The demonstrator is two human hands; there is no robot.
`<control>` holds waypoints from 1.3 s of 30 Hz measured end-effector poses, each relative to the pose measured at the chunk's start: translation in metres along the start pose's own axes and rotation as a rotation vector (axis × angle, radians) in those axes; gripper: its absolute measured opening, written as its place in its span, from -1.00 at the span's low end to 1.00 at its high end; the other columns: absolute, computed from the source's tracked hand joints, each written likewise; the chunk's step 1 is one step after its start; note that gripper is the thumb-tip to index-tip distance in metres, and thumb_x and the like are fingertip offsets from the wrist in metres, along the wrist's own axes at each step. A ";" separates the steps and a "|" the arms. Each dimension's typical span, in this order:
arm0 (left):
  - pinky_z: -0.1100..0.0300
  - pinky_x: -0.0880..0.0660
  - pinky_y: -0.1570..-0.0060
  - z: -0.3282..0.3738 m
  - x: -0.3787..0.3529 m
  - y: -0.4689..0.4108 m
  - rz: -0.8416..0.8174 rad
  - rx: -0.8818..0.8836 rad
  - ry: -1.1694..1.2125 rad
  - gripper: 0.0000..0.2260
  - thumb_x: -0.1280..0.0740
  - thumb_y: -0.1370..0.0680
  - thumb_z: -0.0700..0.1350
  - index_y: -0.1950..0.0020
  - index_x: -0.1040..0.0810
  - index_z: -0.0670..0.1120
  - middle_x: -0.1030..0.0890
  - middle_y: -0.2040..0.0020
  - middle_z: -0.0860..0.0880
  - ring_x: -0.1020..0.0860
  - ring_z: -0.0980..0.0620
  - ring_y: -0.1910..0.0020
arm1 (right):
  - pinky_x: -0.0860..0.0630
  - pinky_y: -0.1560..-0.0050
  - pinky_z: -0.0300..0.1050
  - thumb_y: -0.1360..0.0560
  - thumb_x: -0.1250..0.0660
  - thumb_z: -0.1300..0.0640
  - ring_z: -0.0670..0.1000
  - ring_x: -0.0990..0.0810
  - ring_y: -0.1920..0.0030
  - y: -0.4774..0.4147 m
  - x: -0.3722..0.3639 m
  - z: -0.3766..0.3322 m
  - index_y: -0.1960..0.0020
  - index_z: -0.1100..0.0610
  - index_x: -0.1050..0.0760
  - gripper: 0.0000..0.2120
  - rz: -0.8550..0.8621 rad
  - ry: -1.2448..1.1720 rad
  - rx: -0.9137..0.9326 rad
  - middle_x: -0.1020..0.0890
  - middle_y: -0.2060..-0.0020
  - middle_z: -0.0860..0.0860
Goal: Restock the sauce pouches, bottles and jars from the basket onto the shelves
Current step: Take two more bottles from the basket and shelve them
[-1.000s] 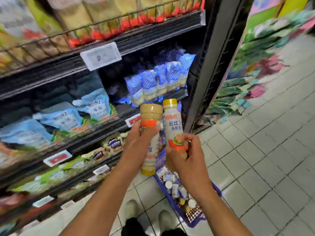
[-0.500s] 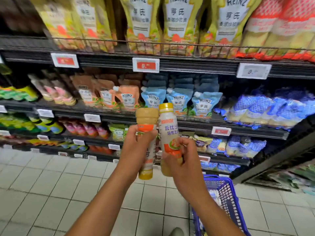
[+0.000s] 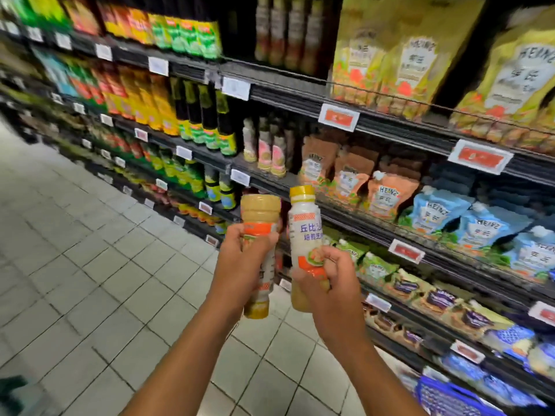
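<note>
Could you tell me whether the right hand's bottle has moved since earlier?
Yes. The bottle in the right hand went left along the shelves: it fronted the blue Heinz pouches, now well to its right.

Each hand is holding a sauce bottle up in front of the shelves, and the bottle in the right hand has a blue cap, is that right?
Not quite. The head view shows the right bottle has a yellow cap, not blue. The rest holds: the left hand and right hand each grip a bottle before the shelves.
</note>
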State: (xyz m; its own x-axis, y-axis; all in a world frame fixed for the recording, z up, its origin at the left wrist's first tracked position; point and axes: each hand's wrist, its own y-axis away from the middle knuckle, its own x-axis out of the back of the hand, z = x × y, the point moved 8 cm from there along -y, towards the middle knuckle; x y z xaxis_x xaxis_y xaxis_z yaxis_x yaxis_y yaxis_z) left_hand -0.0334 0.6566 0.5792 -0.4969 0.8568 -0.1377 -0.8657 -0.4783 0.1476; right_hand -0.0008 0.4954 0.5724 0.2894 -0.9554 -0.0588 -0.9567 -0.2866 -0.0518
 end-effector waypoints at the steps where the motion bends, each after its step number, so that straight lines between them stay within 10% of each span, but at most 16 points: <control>1: 0.14 -0.52 0.41 0.004 0.017 -0.001 0.024 -0.010 0.002 -0.68 -0.43 -0.37 0.08 -0.06 -0.50 0.03 -0.67 0.24 -0.08 -0.62 0.01 0.36 | -0.55 0.37 -0.30 -0.40 -0.44 0.14 -0.21 -0.64 0.29 -0.002 -0.015 -0.001 -0.08 -0.03 -0.42 -0.68 -0.019 0.005 0.004 -0.71 0.18 -0.20; 13: 0.10 -0.51 0.42 0.032 0.108 -0.045 0.171 -0.052 0.040 -0.83 -0.42 -0.35 0.10 0.12 -0.50 0.15 -0.65 0.17 -0.22 -0.58 -0.08 0.34 | -0.55 0.33 -0.30 -0.35 -0.42 0.10 -0.23 -0.65 0.24 -0.048 -0.102 -0.008 -0.11 -0.02 -0.41 -0.64 -0.128 0.031 0.031 -0.68 0.13 -0.29; 32: 0.00 -0.62 0.29 0.109 0.065 -0.254 0.124 -0.196 -0.028 -0.56 -0.44 -0.27 0.21 -0.06 -0.50 0.07 -0.66 0.17 -0.06 -0.63 -0.05 0.27 | -0.63 0.21 -0.10 -0.42 -0.44 0.16 -0.03 -0.67 0.11 -0.259 -0.120 -0.039 -0.13 0.01 -0.41 -0.67 -0.104 0.022 0.119 -0.69 0.06 -0.07; 39: 0.06 -0.57 0.38 0.146 0.034 -0.312 -0.018 -0.192 0.091 -0.72 -0.35 -0.36 0.28 0.17 -0.55 0.09 -0.65 0.23 -0.16 -0.59 -0.11 0.34 | -0.57 0.39 -0.23 -0.49 -0.44 0.27 -0.15 -0.65 0.33 -0.307 -0.118 -0.055 -0.13 0.04 -0.41 -0.68 -0.087 -0.005 0.151 -0.70 0.16 -0.11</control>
State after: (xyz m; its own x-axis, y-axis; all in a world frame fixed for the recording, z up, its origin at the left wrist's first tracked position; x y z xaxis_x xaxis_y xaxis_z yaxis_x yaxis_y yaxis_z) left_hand 0.2280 0.8632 0.6712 -0.4772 0.8486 -0.2281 -0.8656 -0.4987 -0.0442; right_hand 0.2568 0.6922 0.6499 0.3716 -0.9269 -0.0527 -0.9121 -0.3540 -0.2066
